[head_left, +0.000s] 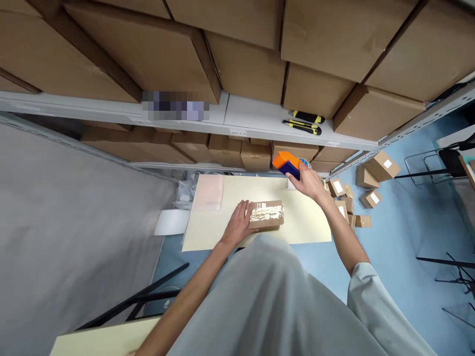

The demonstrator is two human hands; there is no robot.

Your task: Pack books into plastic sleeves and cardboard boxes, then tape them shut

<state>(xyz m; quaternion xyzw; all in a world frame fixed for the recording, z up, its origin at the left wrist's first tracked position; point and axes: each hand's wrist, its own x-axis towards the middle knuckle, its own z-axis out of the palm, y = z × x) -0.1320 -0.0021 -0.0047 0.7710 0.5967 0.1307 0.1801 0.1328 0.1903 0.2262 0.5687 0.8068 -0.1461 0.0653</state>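
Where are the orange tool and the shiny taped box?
Orange tool (pixel 286 159), head view: on its orange upper part.
Shiny taped box (pixel 266 213), head view: middle of its taped top.

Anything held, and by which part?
Right hand holds the orange-and-blue plastic tape dispenser by its right end; left hand rests on the left end of the brown cardboard box.

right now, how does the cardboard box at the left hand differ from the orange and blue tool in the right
The cardboard box is brown with shiny tape on top; the tool is orange and dark blue. The box rests on the pale yellow table, while the tool is held up off it. The left hand touches the box's end; the right hand grips the tool.

Both have a hand on them.
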